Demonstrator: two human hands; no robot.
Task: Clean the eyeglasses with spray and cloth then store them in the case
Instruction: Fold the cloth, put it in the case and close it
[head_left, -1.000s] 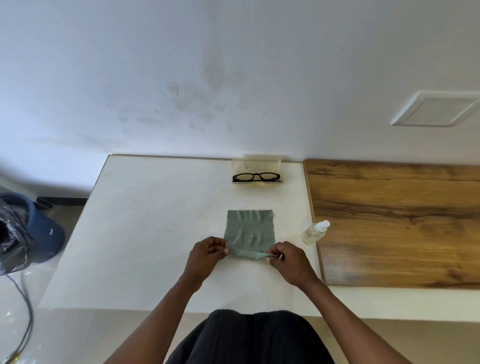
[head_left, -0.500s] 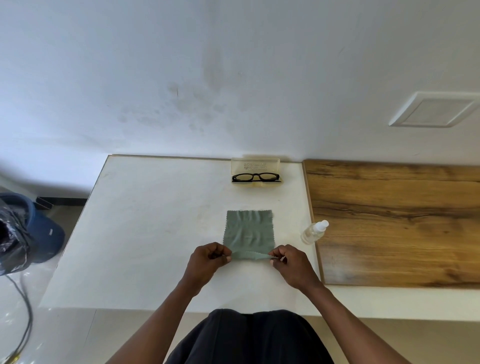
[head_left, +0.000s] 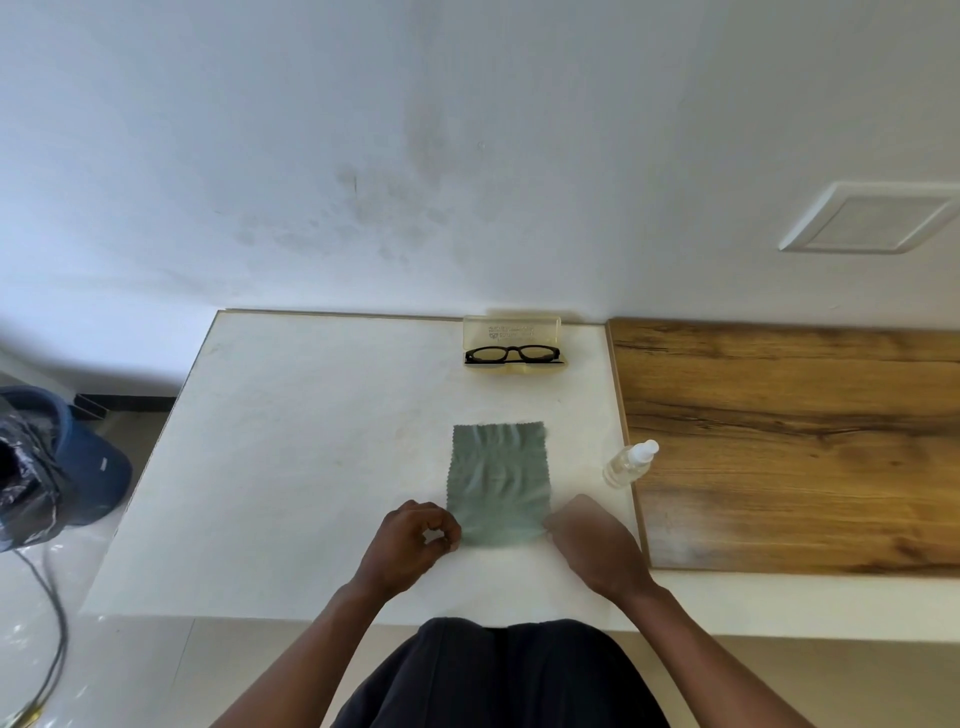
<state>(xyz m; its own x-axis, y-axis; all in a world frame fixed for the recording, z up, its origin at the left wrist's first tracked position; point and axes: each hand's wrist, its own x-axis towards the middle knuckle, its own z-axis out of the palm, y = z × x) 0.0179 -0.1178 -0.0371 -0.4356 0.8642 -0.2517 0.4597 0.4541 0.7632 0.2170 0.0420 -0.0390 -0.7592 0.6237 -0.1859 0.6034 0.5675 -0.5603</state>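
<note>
Hands are set at the near corners of the green cleaning cloth (head_left: 497, 483): the left hand (head_left: 415, 540) pinches its corner, while the right hand's (head_left: 592, 540) grip is blurred and cannot be told. The cloth lies flat on the white worktop (head_left: 291, 467), long axis running away from the person. Beyond it, black eyeglasses (head_left: 511, 354) sit in the open case (head_left: 511, 332), lenses facing the person; a spray bottle (head_left: 629, 464) leans rightward nearby.

white bench (head_left: 291, 467): green cloth (head_left: 497, 480) flat just beyond hands (head_left: 415, 540), glasses (head_left: 512, 354) in open case (head_left: 511, 332) farther out, spray bottle (head_left: 628, 464) near right hand (head_left: 597, 545)
</note>
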